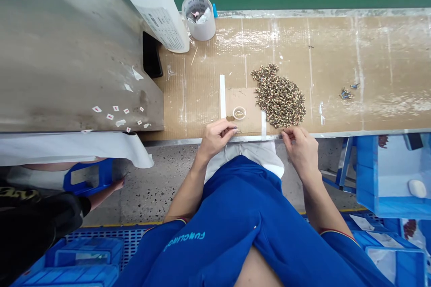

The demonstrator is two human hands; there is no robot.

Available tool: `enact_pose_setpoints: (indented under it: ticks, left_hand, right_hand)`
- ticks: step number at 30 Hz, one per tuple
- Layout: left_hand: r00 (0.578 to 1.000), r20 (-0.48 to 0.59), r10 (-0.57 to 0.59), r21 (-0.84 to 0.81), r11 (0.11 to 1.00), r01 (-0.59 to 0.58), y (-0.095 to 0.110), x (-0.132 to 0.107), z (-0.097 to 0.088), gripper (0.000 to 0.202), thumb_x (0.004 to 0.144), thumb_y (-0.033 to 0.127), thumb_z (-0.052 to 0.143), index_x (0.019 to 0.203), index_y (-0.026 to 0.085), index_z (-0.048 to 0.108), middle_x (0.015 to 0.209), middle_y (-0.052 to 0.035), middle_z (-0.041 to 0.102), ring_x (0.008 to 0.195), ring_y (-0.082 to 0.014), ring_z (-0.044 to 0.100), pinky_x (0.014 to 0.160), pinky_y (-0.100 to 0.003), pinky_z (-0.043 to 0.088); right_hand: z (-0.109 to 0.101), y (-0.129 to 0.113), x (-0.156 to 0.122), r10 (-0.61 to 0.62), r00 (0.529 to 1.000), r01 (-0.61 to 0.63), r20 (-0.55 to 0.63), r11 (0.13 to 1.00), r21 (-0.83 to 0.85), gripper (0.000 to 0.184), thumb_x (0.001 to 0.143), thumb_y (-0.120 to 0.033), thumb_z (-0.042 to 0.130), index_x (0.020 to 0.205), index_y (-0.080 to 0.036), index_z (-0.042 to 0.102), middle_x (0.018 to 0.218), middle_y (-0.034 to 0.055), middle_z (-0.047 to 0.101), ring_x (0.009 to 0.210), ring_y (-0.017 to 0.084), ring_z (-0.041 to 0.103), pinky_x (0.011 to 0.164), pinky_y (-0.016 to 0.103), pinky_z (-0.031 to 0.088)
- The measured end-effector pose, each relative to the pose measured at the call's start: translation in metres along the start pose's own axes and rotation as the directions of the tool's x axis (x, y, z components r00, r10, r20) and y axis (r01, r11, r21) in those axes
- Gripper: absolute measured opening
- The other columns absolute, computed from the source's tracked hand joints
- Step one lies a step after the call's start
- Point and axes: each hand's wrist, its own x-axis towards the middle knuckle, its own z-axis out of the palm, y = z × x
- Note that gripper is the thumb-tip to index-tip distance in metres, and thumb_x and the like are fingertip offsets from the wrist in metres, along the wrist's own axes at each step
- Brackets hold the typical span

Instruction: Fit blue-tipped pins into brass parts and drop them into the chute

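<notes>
My left hand (217,136) rests at the table's front edge, thumb and forefinger pinched together. Something tiny and thin shows at its fingertips, too small to name. Just beyond it, a small round clear dish (239,113) with a pale looped strand stands on a cardboard piece (251,96). A little brownish patch (230,118) lies left of the dish. My right hand (301,148) is closed in a pinch at the near side of a heap of small brown-and-cream parts (281,101); whatever its fingers hold cannot be made out.
At the back left stand a white bottle (158,11) and a tape roll (202,27) with scraps inside. A dark phone-like object (151,55) lies nearby. Several blue-tipped pieces (346,94) are on the right. Blue bins (367,175) stand lower right; another person's arm (107,192) shows lower left.
</notes>
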Motion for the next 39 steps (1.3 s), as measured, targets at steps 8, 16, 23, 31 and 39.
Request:
enact_pose_setpoints:
  ticks: [8, 16, 23, 31, 39]
  left_hand:
    - [0.990, 0.073, 0.117, 0.107, 0.986, -0.125, -0.001, 0.000, 0.006, 0.037, 0.102, 0.039, 0.055, 0.077, 0.015, 0.067, 0.064, -0.0009, 0.062, 0.058, -0.0112, 0.053, 0.059, -0.025, 0.042]
    - [0.976, 0.177, 0.129, 0.188, 0.969, -0.163, -0.005, -0.002, 0.004, 0.037, 0.101, 0.041, 0.055, 0.078, 0.016, 0.068, 0.066, -0.0015, 0.063, 0.064, -0.0140, 0.056, 0.063, -0.027, 0.041]
    - [0.964, 0.191, 0.183, 0.280, 0.932, -0.232, -0.005, -0.004, 0.006, 0.036, 0.102, 0.036, 0.055, 0.074, 0.017, 0.066, 0.066, -0.0014, 0.065, 0.068, -0.0153, 0.058, 0.064, -0.027, 0.040]
    - [0.967, 0.194, 0.168, 0.265, 0.939, -0.217, -0.005, -0.004, 0.007, 0.034, 0.102, 0.037, 0.055, 0.078, 0.017, 0.068, 0.068, -0.0016, 0.066, 0.068, -0.0156, 0.058, 0.063, -0.028, 0.038]
    - [0.963, 0.228, 0.145, 0.281, 0.937, -0.208, -0.006, -0.005, 0.005, 0.044, 0.106, 0.043, 0.044, 0.081, 0.017, 0.070, 0.070, -0.0039, 0.065, 0.071, -0.0174, 0.059, 0.064, -0.030, 0.039]
  right_hand:
    - [-0.007, -0.011, 0.004, 0.037, 0.999, -0.043, 0.030, 0.963, 0.265, 0.017, 0.095, -0.033, 0.059, 0.085, -0.022, 0.067, 0.080, 0.0057, 0.072, 0.070, 0.021, 0.068, 0.066, 0.034, 0.054]
    - [0.019, -0.066, 0.015, -0.018, 0.984, -0.106, 0.175, 0.736, 0.669, 0.010, 0.090, -0.030, 0.065, 0.086, -0.022, 0.070, 0.081, 0.0035, 0.074, 0.068, 0.017, 0.069, 0.064, 0.030, 0.058]
    - [0.026, -0.072, 0.022, -0.039, 0.966, -0.153, 0.257, 0.716, 0.682, 0.012, 0.089, -0.031, 0.066, 0.086, -0.021, 0.071, 0.081, 0.0044, 0.075, 0.067, 0.017, 0.070, 0.063, 0.029, 0.058]
    - [0.031, -0.071, 0.020, -0.060, 0.950, -0.181, 0.308, 0.696, 0.695, 0.016, 0.091, -0.035, 0.065, 0.087, -0.020, 0.071, 0.084, 0.0057, 0.076, 0.071, 0.018, 0.071, 0.067, 0.031, 0.059]
    - [0.035, -0.071, 0.020, -0.071, 0.944, -0.185, 0.323, 0.695, 0.695, 0.018, 0.091, -0.039, 0.064, 0.087, -0.022, 0.069, 0.084, 0.0054, 0.074, 0.072, 0.019, 0.070, 0.067, 0.033, 0.059]
